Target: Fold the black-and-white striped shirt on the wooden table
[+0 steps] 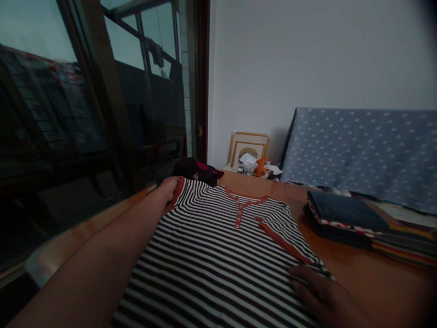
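Note:
A black-and-white striped short-sleeved shirt (211,255) with rust-orange trim and a buttoned neck placket lies spread on the wooden table (368,282), its collar at the far side. My left hand (169,187) reaches far forward, closed on the orange cuff of the left-side sleeve. The other sleeve lies angled across the shirt's right side. Beside that sleeve's lower edge, my right hand (321,291) rests on the striped fabric, fingers stretched out and slightly apart. The shirt's bottom hem is out of view.
Folded clothes (351,214) are stacked on the table at right. A dark cap (198,171) sits just beyond the left sleeve. Picture frames (249,143) and crumpled white and orange items (261,166) are at the back. Blue dotted cloth (362,146) stands behind; a glass door is left.

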The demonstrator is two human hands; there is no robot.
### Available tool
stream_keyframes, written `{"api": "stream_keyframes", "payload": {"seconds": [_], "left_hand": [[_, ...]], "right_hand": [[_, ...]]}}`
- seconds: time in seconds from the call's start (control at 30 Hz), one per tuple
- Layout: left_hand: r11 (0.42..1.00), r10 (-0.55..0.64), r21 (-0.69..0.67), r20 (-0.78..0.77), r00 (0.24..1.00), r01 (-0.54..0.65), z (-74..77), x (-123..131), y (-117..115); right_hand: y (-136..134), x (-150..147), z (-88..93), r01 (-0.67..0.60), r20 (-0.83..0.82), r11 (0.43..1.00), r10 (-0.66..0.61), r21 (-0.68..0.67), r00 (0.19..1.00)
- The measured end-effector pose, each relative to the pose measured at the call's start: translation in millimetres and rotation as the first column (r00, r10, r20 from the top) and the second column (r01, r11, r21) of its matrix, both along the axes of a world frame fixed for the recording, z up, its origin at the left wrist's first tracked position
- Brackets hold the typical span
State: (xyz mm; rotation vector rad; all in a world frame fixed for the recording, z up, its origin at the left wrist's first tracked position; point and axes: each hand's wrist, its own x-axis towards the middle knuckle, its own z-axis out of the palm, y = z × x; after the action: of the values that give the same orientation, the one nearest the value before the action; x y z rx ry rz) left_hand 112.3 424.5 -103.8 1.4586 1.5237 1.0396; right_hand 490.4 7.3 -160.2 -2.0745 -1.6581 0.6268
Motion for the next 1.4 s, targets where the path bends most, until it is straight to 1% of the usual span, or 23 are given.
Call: {"api": "stream_keyframes", "payload": {"seconds": [0.07, 0.13, 0.23, 0.27, 0.33, 0.4, 0.47, 0.57, 0.67, 0.73, 0.83, 0.9, 0.97, 1.0, 1.03, 1.07, 1.1, 1.17, 1.2, 1.27, 1.33, 1.4], "left_hand": [[0.999, 0.029, -0.046, 0.034, 0.999, -0.028, -4.3, -4, 0], [0.998, 0.008, -0.060, 0.027, 1.000, -0.006, -12.7, -6, -3], [0.998, -0.070, 0.000, -0.056, 0.996, 0.070, -26.9, -8, -10], [0.997, -0.073, 0.032, -0.085, 0.994, 0.076, -30.4, -10, -11], [0.995, -0.018, 0.093, -0.124, 0.992, 0.030, -33.9, -14, -10], [0.988, 0.052, 0.155, -0.179, 0.982, -0.025, -32.9, -20, -7], [0.977, 0.106, 0.207, -0.252, 0.962, -0.053, -29.3, -27, -4], [0.965, 0.140, 0.258, -0.363, 0.921, -0.045, -23.9, -34, -4], [0.956, 0.152, 0.292, -0.450, 0.880, -0.015, -19.8, -33, -10], [0.944, 0.166, 0.330, -0.547, 0.821, 0.029, -16.1, -29, -19], [0.919, 0.176, 0.371, -0.695, 0.697, 0.137, -8.9, -18, -38], [0.897, 0.104, 0.355, -0.750, 0.653, 0.264, -5.3, -8, -53], [0.854, -0.049, 0.296, -0.774, 0.631, 0.429, -4.3, 1, -66], [0.831, -0.130, 0.263, -0.766, 0.630, 0.491, -4.7, 5, -71], [0.816, -0.197, 0.236, -0.744, 0.638, 0.527, -5.5, 7, -74], [0.814, -0.241, 0.222, -0.713, 0.659, 0.537, -6.7, 9, -75], [0.823, -0.257, 0.220, -0.678, 0.689, 0.524, -8.0, 9, -75], [0.849, -0.238, 0.235, -0.629, 0.740, 0.473, -10.9, 7, -69], [0.858, -0.222, 0.244, -0.618, 0.754, 0.452, -12.8, 4, -66], [0.862, -0.205, 0.259, -0.609, 0.766, 0.436, -17.8, -2, -59], [0.858, -0.217, 0.259, -0.600, 0.770, 0.443, -24.7, -10, -55], [0.870, -0.216, 0.254, -0.575, 0.789, 0.423, -32.3, -18, -52]], "right_hand": [[1, 2, -2.1, 0.009, -0.017, 1.000, -0.009, -0.005, 1.000], [1, 4, -4.5, 0.013, -0.027, 1.000, -0.013, -0.017, 1.000], [2, 6, -8.2, 0.015, -0.021, 0.999, -0.015, -0.036, 1.000], [2, 7, -9.1, 0.017, -0.018, 0.999, -0.017, -0.041, 1.000], [2, 7, -9.9, 0.015, -0.017, 0.999, -0.016, -0.043, 1.000], [1, 7, -9.4, 0.011, -0.026, 0.999, -0.012, -0.045, 1.000], [1, 7, -8.5, 0.004, -0.038, 0.999, -0.005, -0.048, 0.999], [1, 7, -8.5, 0.007, -0.032, 0.999, -0.009, -0.053, 0.999], [2, 8, -10.2, 0.024, -0.020, 0.999, -0.024, -0.030, 1.000], [3, 7, -10.8, 0.020, -0.030, 1.000, -0.021, -0.018, 0.999], [2, 6, -8.9, 0.020, -0.040, 0.999, -0.021, -0.028, 0.999], [1, 4, -6.3, 0.023, -0.026, 0.999, -0.024, -0.036, 0.999], [0, 3, -3.7, 0.021, -0.008, 0.999, -0.022, -0.039, 1.000], [-1, 2, -2.5, 0.020, -0.002, 0.999, -0.020, -0.037, 1.000], [-1, 2, -1.4, 0.017, 0.003, 0.999, -0.017, -0.037, 1.000], [-1, 1, -0.3, 0.016, 0.007, 0.999, -0.015, -0.035, 1.000], [0, 0, 0.8, 0.015, 0.011, 0.999, -0.015, -0.036, 1.000], [0, -2, 3.0, 0.017, 0.023, 0.999, -0.016, -0.048, 1.000], [0, -3, 4.0, 0.017, 0.027, 0.998, -0.015, -0.055, 1.000], [0, -4, 5.5, 0.012, 0.034, 0.998, -0.010, -0.066, 0.999], [0, -4, 5.9, 0.006, 0.040, 0.998, -0.004, -0.066, 0.999], [0, -3, 5.6, 0.006, 0.050, 0.998, -0.003, -0.056, 0.999]]}}
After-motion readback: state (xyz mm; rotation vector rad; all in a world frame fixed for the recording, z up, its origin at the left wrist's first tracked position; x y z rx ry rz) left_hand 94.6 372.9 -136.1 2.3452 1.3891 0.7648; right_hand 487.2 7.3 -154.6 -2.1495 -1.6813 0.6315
